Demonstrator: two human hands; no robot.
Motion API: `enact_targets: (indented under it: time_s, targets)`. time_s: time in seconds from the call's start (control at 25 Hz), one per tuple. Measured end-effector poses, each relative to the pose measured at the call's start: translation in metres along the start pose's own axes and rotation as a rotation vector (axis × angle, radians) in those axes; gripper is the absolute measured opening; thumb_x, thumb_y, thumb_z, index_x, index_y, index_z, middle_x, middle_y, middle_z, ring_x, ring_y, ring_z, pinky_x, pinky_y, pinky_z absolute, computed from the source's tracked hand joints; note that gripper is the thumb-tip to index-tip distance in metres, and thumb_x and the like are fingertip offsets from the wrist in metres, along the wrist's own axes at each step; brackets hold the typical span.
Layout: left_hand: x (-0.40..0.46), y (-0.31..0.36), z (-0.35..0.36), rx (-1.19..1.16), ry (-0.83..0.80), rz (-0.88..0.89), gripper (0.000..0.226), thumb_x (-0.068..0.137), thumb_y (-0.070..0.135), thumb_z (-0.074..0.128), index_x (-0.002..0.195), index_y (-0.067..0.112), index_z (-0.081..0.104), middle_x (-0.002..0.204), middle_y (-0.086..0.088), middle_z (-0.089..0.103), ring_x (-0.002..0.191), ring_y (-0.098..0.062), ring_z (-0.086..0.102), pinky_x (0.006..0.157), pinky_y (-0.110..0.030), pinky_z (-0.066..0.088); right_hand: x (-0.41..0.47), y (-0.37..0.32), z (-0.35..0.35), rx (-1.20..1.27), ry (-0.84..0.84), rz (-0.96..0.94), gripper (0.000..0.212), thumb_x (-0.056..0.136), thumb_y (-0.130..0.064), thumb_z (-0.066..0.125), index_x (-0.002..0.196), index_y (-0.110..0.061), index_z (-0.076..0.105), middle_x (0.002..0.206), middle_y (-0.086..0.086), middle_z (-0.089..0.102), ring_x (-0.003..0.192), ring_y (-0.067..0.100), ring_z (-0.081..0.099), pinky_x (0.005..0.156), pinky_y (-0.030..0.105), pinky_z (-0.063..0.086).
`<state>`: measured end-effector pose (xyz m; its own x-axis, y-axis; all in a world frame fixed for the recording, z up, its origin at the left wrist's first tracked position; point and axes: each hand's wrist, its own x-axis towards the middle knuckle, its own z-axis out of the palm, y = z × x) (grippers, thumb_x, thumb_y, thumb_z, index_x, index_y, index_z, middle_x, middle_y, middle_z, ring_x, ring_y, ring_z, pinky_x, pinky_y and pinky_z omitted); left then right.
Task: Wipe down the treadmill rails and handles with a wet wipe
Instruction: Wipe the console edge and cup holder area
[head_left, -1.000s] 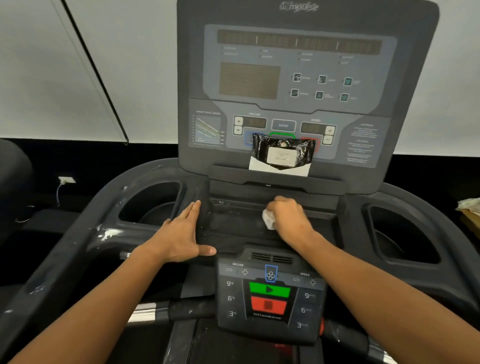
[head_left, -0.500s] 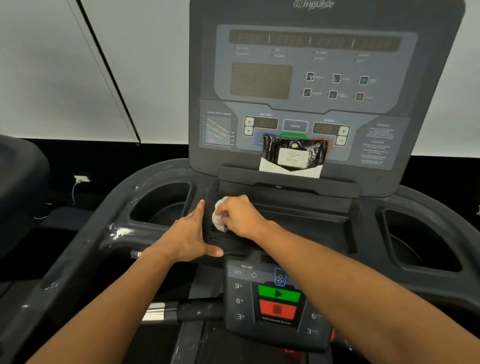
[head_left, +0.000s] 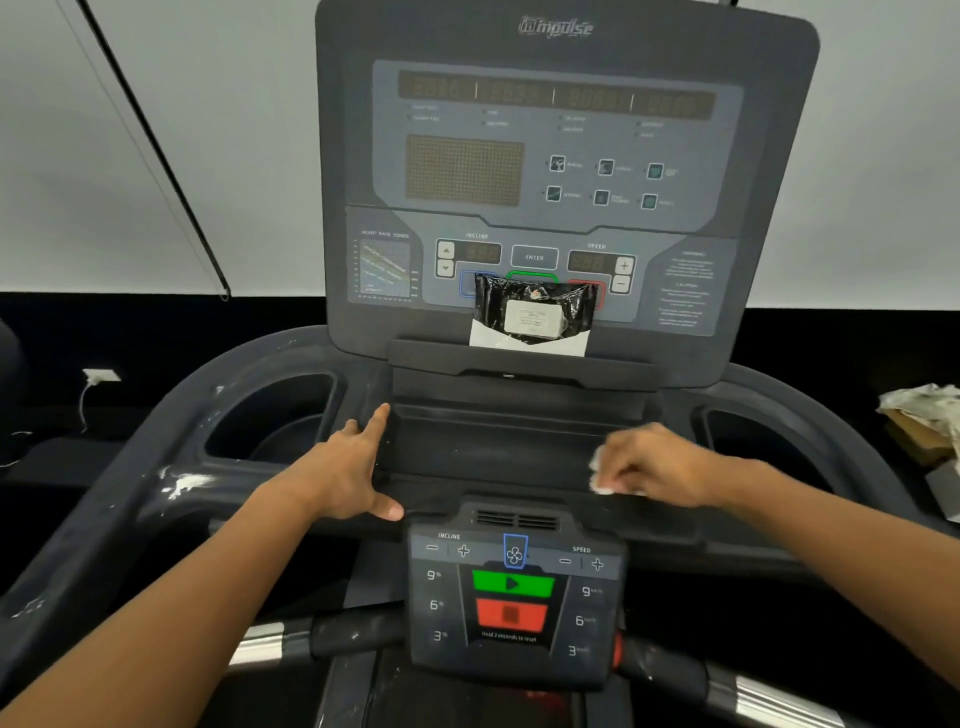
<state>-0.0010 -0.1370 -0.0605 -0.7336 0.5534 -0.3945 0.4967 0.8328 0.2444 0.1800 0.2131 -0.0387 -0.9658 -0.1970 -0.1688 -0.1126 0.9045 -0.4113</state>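
A dark treadmill console (head_left: 566, 171) fills the middle of the view. Below it lies a shallow black tray (head_left: 493, 452). My right hand (head_left: 660, 465) grips a crumpled white wet wipe (head_left: 597, 470) at the tray's right end. My left hand (head_left: 348, 467) rests flat on the tray's left edge, fingers straight and thumb spread. The left rail (head_left: 119, 499) curves down to the left and carries white smears. The right rail (head_left: 852, 441) curves down to the right. A chrome and black handle bar (head_left: 311, 639) runs under my arms.
A black wipes packet (head_left: 530, 317) leans on the console ledge. A lower control panel (head_left: 514, 592) with green and red buttons sits between my forearms. Cup holders (head_left: 270, 421) flank the tray. A wall socket (head_left: 101, 375) is at the left, crumpled wrapping (head_left: 924, 410) at the right.
My right hand has swept the wipe from the tray's left end, next to my left hand, across to its right end. My left hand has stayed in place.
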Motion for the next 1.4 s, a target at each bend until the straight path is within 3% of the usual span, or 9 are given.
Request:
enact_targets:
  time_s: [0.16, 0.36, 0.48, 0.64, 0.8, 0.96, 1.04, 1.24, 1.4]
  targets:
    - [0.0, 0.002, -0.002, 0.013, -0.013, 0.008, 0.143, 0.061, 0.057, 0.086, 0.153, 0.032, -0.02, 0.161, -0.024, 0.013, 0.146, -0.038, 0.026, 0.115, -0.049, 0.029, -0.01, 0.001, 0.006, 0.053, 0.048, 0.097, 0.013, 0.083, -0.002, 0.076, 0.084, -0.014, 0.08, 0.097, -0.006, 0.073, 0.1, 0.007, 0.068, 0.092, 0.032, 0.054]
    - [-0.013, -0.008, 0.005, -0.039, 0.082, 0.021, 0.142, 0.058, 0.067, 0.082, 0.154, 0.031, -0.017, 0.165, -0.009, 0.013, 0.146, -0.031, 0.027, 0.115, -0.048, 0.031, 0.086, -0.083, 0.037, 0.173, 0.098, -0.114, 0.01, 0.085, -0.001, 0.074, 0.093, -0.006, 0.078, 0.101, 0.003, 0.076, 0.098, 0.011, 0.07, 0.092, 0.018, 0.049]
    - [-0.019, -0.022, 0.011, -0.184, 0.089, 0.04, 0.142, 0.058, 0.058, 0.086, 0.154, 0.032, -0.015, 0.159, -0.004, 0.03, 0.141, -0.026, 0.038, 0.111, -0.039, 0.037, 0.149, -0.136, 0.053, 0.146, 0.095, -0.175, 0.012, 0.084, -0.001, 0.073, 0.094, -0.006, 0.079, 0.1, 0.007, 0.075, 0.095, 0.003, 0.064, 0.085, 0.003, 0.042]
    - [-0.018, -0.032, 0.014, -0.29, 0.099, 0.027, 0.142, 0.059, 0.05, 0.09, 0.154, 0.032, -0.014, 0.14, -0.006, 0.052, 0.128, -0.024, 0.051, 0.096, -0.03, 0.041, 0.191, -0.157, 0.064, 0.187, 0.239, -0.039, 0.013, 0.082, 0.005, 0.07, 0.089, -0.004, 0.077, 0.093, 0.012, 0.071, 0.088, 0.02, 0.068, 0.078, 0.023, 0.051]
    - [-0.018, -0.03, 0.015, -0.311, 0.095, 0.027, 0.141, 0.061, 0.046, 0.09, 0.153, 0.032, -0.016, 0.14, -0.008, 0.051, 0.127, -0.026, 0.052, 0.103, -0.038, 0.044, 0.205, -0.159, 0.071, 0.293, 0.448, 0.242, 0.02, 0.091, 0.003, 0.059, 0.095, -0.005, 0.077, 0.101, 0.011, 0.072, 0.092, 0.02, 0.068, 0.086, 0.031, 0.056]
    - [-0.018, -0.031, 0.014, -0.318, 0.089, 0.021, 0.142, 0.061, 0.044, 0.091, 0.152, 0.035, -0.016, 0.139, -0.012, 0.053, 0.122, -0.028, 0.055, 0.103, -0.043, 0.048, 0.173, -0.163, 0.075, 0.27, 0.238, 0.037, 0.018, 0.092, -0.005, 0.066, 0.1, -0.013, 0.079, 0.104, 0.001, 0.076, 0.091, 0.004, 0.064, 0.098, 0.026, 0.05]
    - [-0.019, -0.03, 0.013, -0.331, 0.087, 0.03, 0.141, 0.061, 0.043, 0.091, 0.153, 0.036, -0.015, 0.143, -0.011, 0.05, 0.127, -0.028, 0.052, 0.105, -0.044, 0.046, 0.164, -0.161, 0.07, 0.16, 0.13, -0.067, 0.02, 0.094, -0.011, 0.066, 0.108, -0.017, 0.078, 0.11, 0.0, 0.073, 0.104, 0.01, 0.063, 0.102, 0.025, 0.044]
    - [-0.018, -0.024, 0.007, -0.208, 0.096, 0.085, 0.13, 0.064, 0.043, 0.09, 0.156, 0.035, -0.002, 0.161, -0.007, 0.024, 0.148, -0.029, 0.022, 0.116, -0.047, 0.03, 0.148, -0.151, 0.047, 0.012, -0.04, -0.285, 0.02, 0.086, -0.003, 0.071, 0.1, -0.014, 0.08, 0.106, 0.004, 0.071, 0.1, 0.019, 0.066, 0.094, 0.026, 0.048]
    - [-0.021, -0.024, 0.008, -0.186, 0.07, 0.072, 0.118, 0.068, 0.043, 0.088, 0.157, 0.029, 0.012, 0.165, -0.006, 0.008, 0.15, -0.031, 0.015, 0.119, -0.047, 0.026, 0.109, -0.099, 0.022, 0.019, -0.135, -0.144, 0.017, 0.085, -0.005, 0.074, 0.098, -0.013, 0.081, 0.101, 0.005, 0.074, 0.096, 0.018, 0.068, 0.091, 0.024, 0.048]
